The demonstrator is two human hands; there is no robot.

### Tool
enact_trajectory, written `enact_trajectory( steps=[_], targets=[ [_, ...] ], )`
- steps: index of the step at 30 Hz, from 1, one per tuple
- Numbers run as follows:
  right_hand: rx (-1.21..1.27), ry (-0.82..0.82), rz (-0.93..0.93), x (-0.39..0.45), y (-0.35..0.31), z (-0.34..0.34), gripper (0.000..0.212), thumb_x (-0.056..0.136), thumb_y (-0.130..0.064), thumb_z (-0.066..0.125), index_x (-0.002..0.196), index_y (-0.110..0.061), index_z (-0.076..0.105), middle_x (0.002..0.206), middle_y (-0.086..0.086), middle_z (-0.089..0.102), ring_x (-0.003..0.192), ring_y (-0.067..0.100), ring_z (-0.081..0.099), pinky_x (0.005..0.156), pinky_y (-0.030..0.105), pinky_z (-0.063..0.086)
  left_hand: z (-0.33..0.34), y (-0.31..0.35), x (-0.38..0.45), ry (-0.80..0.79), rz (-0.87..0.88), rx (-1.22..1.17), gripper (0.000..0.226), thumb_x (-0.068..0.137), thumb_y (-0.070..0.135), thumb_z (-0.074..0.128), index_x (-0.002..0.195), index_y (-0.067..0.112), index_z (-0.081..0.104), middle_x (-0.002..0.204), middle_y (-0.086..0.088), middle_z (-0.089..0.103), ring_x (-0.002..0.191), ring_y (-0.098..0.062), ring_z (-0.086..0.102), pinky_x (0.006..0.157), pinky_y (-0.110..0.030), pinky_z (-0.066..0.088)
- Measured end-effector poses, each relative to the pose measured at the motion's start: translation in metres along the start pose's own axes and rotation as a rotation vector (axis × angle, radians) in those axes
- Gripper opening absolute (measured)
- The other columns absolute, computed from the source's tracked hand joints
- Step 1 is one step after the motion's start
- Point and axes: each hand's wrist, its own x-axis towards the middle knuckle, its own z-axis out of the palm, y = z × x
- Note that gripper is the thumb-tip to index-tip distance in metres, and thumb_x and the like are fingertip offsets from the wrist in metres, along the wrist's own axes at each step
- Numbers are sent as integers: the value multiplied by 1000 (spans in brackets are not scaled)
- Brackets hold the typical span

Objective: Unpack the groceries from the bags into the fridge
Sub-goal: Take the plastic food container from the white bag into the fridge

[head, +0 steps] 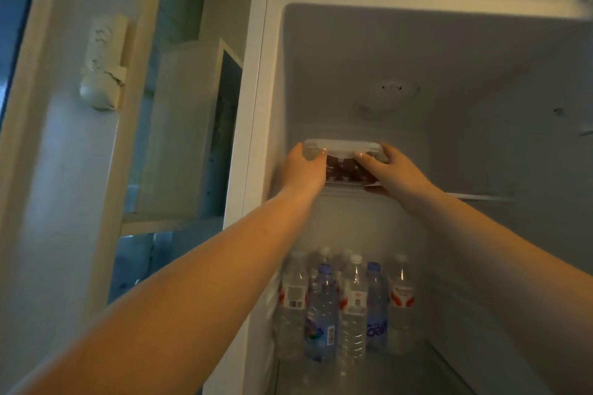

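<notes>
The white fridge [260,80] stands open in front of me. A clear plastic box of dark red fruit [345,167] sits at the left front of the upper glass shelf [475,196]. My left hand [303,170] grips its left end, thumb on the lid. My right hand [390,170] grips its right end, fingers over the lid. The box's lower corners are hidden behind my hands.
Several water bottles [345,305], some with blue caps and labels, stand on the lower shelf at the left back. The upper compartment holds nothing else. A pale door frame with a white latch [102,64] is to the left.
</notes>
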Motion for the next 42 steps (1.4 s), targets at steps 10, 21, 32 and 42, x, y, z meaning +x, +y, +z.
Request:
enact_trajectory(
  steps=[10, 21, 32, 42],
  targets=[
    [-434, 267, -331, -18, 20, 1, 84, 85, -51, 57, 149, -19, 14, 155, 8, 20, 140, 21, 24, 113, 36, 25, 6, -26, -32, -9, 393, 578, 83, 95, 37, 48, 148, 12, -11, 157, -7, -14, 145, -23, -9, 117, -35, 1],
    [-1167, 87, -629, -34, 58, 6, 89, 81, -38, 66, 149, -14, 13, 157, 16, 5, 145, 29, 8, 112, 54, 4, 25, -65, -38, -71, 591, 1235, 95, 91, 54, 41, 135, 9, -30, 149, -14, -32, 138, -30, -30, 114, -52, -10],
    [-1241, -22, -569, -16, 63, 15, 86, 88, -47, 52, 150, -20, 0, 157, 11, -13, 144, 26, -14, 113, 52, -6, 26, -69, -27, -72, 507, 1323, 90, 93, 55, 39, 146, 10, -17, 154, -13, -22, 141, -29, -22, 109, -49, -15],
    [-1152, -31, -639, -16, 69, 9, 81, 88, -43, 54, 150, -18, 10, 158, 10, 0, 145, 26, -6, 114, 49, -4, 25, -67, -36, -98, 516, 1234, 85, 93, 48, 43, 148, 13, -12, 157, -9, -16, 143, -25, -18, 116, -48, -6]
  ],
)
